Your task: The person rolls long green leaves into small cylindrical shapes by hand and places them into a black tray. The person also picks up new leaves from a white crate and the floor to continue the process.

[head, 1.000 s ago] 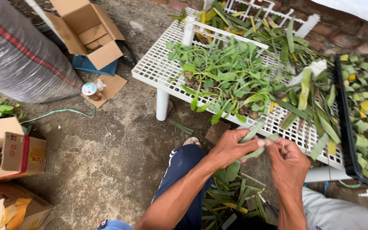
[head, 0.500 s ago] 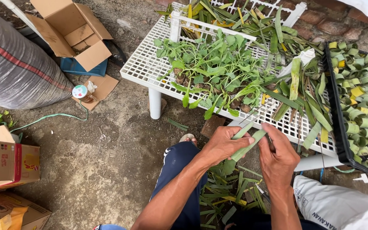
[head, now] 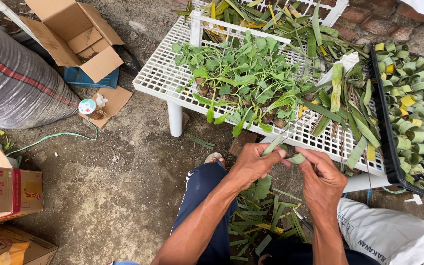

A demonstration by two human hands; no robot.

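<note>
My left hand (head: 252, 164) and my right hand (head: 321, 179) both grip one green leaf strip (head: 294, 158) just in front of a low white plastic grid table (head: 159, 78). The strip bends between my fingertips; one end sticks up past my left fingers. On the table lies a heap of small green seedlings (head: 244, 81) with roots, and long green and yellow leaf strips (head: 337, 88) lie at the right and back. A black tray (head: 386, 142) at the far right is packed with several rolled leaf rings (head: 418, 113).
Cut leaf scraps (head: 261, 225) litter the ground between my legs. A grey woven sack (head: 15, 83) lies at left, with an open cardboard box (head: 72, 34), a small jar (head: 88, 107), a green cord (head: 50, 138) and more boxes (head: 6, 196) on the concrete ground.
My hands have stayed together on the strip and have curled it tighter between the fingertips. The view has shifted slightly; the table and tray have not moved.
</note>
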